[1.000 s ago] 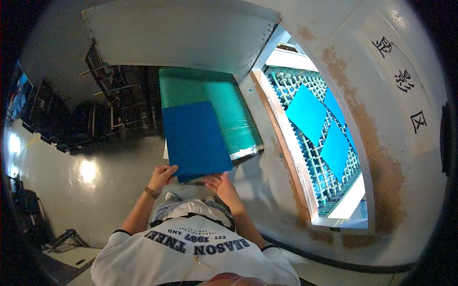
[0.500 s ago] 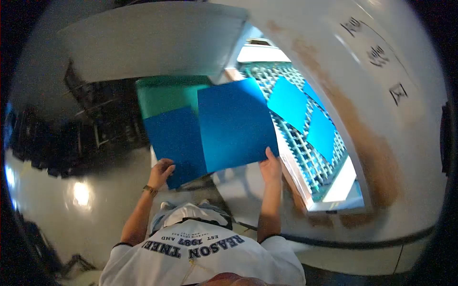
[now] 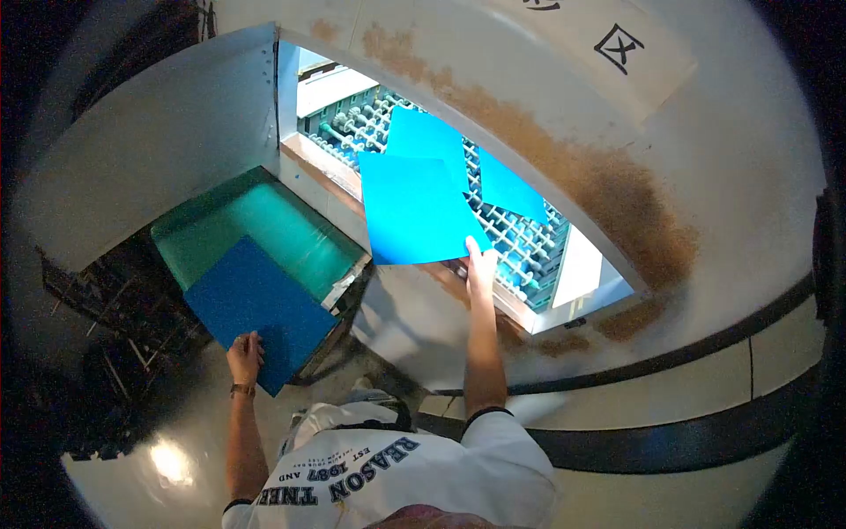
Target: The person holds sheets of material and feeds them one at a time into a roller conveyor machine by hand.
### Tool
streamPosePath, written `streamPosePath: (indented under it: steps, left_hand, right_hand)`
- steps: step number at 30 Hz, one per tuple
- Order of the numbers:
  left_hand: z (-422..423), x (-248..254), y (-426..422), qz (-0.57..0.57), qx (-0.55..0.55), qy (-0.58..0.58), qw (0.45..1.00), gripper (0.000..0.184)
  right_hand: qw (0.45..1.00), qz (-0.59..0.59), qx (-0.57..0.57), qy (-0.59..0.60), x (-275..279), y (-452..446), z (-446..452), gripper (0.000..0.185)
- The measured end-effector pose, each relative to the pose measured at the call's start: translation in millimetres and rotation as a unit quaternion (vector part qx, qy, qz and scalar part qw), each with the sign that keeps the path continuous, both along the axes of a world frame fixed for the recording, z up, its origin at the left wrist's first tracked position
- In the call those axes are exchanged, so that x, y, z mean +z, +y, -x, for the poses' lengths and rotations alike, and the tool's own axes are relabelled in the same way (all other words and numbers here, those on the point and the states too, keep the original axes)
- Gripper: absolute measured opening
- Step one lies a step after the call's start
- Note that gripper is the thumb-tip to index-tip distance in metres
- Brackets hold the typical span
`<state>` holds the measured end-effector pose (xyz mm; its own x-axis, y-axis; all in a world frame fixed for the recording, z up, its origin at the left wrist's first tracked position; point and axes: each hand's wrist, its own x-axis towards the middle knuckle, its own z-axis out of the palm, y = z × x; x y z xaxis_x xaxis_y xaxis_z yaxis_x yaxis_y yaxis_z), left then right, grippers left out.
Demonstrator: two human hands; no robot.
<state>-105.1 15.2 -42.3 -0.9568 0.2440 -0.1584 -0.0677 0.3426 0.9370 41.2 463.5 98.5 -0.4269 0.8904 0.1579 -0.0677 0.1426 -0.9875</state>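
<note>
A dark blue sheet (image 3: 264, 313) is pinched near its lower left edge by my left hand (image 3: 245, 357). It overlaps the front of a green conveyor belt (image 3: 286, 220); whether it touches the belt I cannot tell. In my right hand (image 3: 478, 266) is a second blue sheet (image 3: 414, 212), gripped at its lower right corner with the thumb on top. That sheet is in the lit opening, above a bed of rollers (image 3: 520, 242). Another blue sheet (image 3: 432, 137) lies behind it, partly covered, and one more blue sheet (image 3: 511, 187) shows farther right.
A pale machine housing (image 3: 546, 79) with brown staining frames the lit opening. A grey panel (image 3: 176, 132) rises behind the belt. Dark metal framework (image 3: 106, 326) stands at the left, and shiny floor (image 3: 167, 458) shows at lower left.
The two held sheets have moved apart. My right hand has carried its sheet into the opening, while the left hand's sheet has swung down and left. The view has turned right.
</note>
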Motion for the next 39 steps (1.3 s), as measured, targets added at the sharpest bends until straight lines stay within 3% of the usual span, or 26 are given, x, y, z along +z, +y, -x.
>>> streamPosePath:
  steps: [3, 5, 14, 21, 33, 39]
  left_hand:
    - [-6.7, 4.1, 4.1, 0.043, 0.022, 0.085, 0.995, 0.026]
    - [-9.1, 4.5, 7.1, 0.069, 0.025, 0.224, 0.972, 0.028]
    - [-14.1, -2.1, 8.4, 0.111, 0.049, 0.284, 0.951, 0.024]
    - [-13.5, -8.1, 8.8, 0.083, 0.051, 0.237, 0.966, 0.021]
    - [-15.5, 3.6, 10.3, 0.09, 0.059, 0.24, 0.965, 0.022]
    - [-15.3, 3.6, 9.9, 0.086, 0.052, 0.257, 0.961, 0.022]
  right_hand:
    - [0.998, -0.054, -0.014, -0.037, -5.1, -1.7, 1.8, 0.024]
    - [0.996, -0.079, -0.035, -0.031, -6.7, -5.7, 4.4, 0.024]
    - [0.998, -0.066, -0.02, 0.009, -11.5, -0.8, 2.3, 0.024]
    - [0.999, -0.023, -0.024, 0.01, 0.9, -9.8, 1.9, 0.024]
    - [0.996, -0.091, -0.025, -0.005, -14.6, 1.7, 1.5, 0.025]
    - [0.999, -0.024, -0.007, 0.029, -5.6, -2.3, 0.9, 0.026]
